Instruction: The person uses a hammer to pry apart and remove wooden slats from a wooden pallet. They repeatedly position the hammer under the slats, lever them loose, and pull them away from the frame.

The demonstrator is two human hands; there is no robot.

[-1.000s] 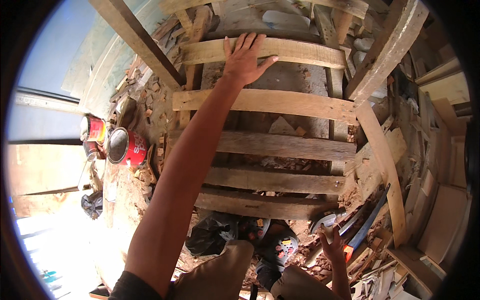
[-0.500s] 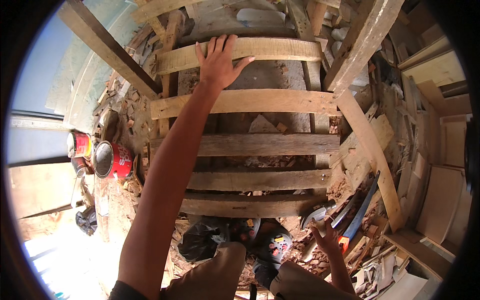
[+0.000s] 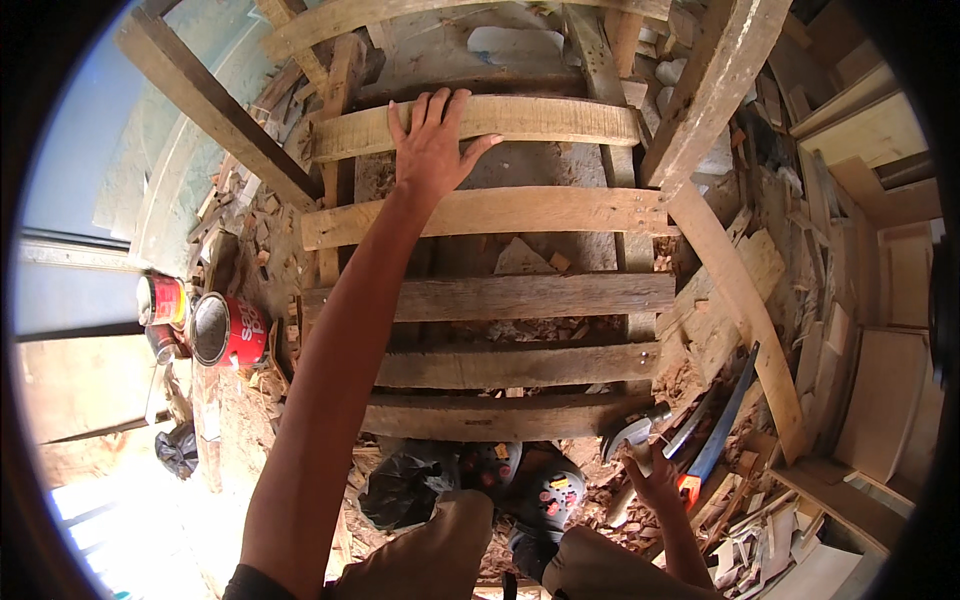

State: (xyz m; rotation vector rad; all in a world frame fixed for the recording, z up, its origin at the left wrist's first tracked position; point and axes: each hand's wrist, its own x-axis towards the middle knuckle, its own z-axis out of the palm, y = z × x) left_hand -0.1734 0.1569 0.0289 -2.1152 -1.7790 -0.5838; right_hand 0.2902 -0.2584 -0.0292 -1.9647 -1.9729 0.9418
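The person's left hand (image 3: 428, 150) lies palm down on a pale plank (image 3: 560, 122) near the top of a slatted wooden frame (image 3: 641, 250), its fingers spread and its thumb pointing right, resting on the wood rather than gripping it. That plank runs crosswise near the frame's far end, with a second light slat (image 3: 540, 208) parallel on the near side and three darker slats (image 3: 530, 297) beyond that, closer to the person. The right hand (image 3: 655, 482) is closed round the handle of a hammer (image 3: 632, 434), whose metal head sits by the right end of the nearest slat. Just right of the hammer lies a long blue tool (image 3: 728, 420) with an orange part, beside a slanting board (image 3: 740, 315). A black plastic bag (image 3: 408, 487) sits beside the person's grey shoes (image 3: 553, 498), below the slats. To the left, a large red can (image 3: 245, 333) stands near a smaller can (image 3: 163, 300), and wood scraps (image 3: 770, 560) cover the lower right.
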